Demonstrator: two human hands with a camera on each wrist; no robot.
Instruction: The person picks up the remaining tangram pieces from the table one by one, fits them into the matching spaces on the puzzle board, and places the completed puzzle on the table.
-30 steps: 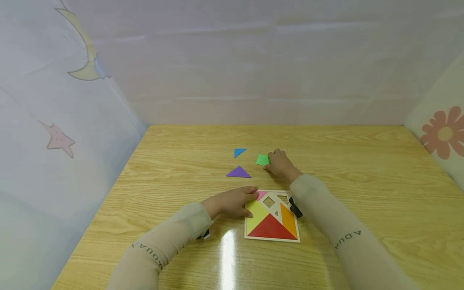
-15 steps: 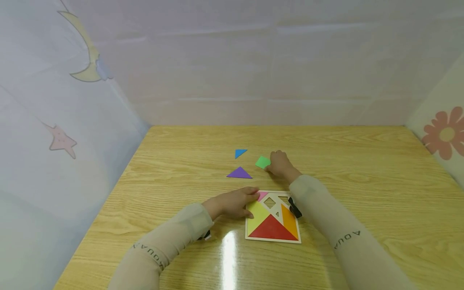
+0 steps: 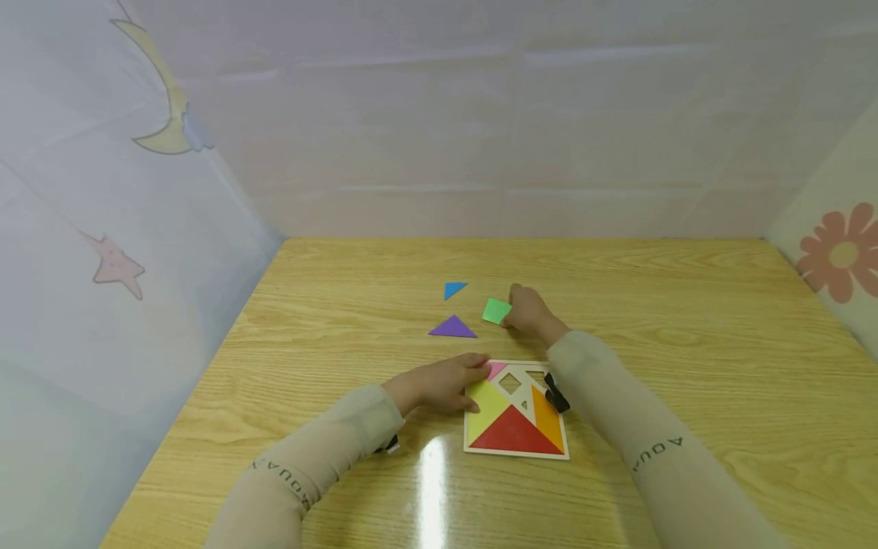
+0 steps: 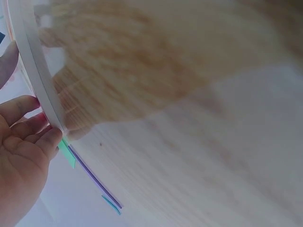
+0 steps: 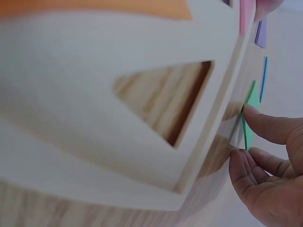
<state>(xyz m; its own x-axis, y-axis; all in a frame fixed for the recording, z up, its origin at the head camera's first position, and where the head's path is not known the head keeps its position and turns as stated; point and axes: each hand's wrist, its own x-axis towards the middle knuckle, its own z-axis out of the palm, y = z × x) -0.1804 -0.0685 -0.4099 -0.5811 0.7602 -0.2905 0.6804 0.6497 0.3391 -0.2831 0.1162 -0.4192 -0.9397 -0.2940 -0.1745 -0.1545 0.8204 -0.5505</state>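
Observation:
A tangram board (image 3: 517, 454) lies on the table, with red (image 3: 517, 431), yellow (image 3: 485, 412), orange (image 3: 546, 418) and pink (image 3: 495, 370) pieces in it and several cut-out openings. My left hand (image 3: 449, 383) rests on its upper left side, fingers and thumb spread over the edge beside the pink and yellow pieces. Beyond the board, my right hand (image 3: 531, 311) pinches a green square piece (image 3: 496, 310) at its right side. In the right wrist view, thumb and fingertips meet the green piece's edges, close to the tabletop.
A purple triangle (image 3: 453, 327) lies left of the green square, just beyond the board. Farther back is a smaller blue triangle (image 3: 455, 290). Behind the wooden table (image 3: 686, 305) stands a pale cloth backdrop (image 3: 507, 130), with printed side panels left and right.
The green square has turned slightly and shifted a little toward the board under my right hand's fingers. My left hand and the board stay in place.

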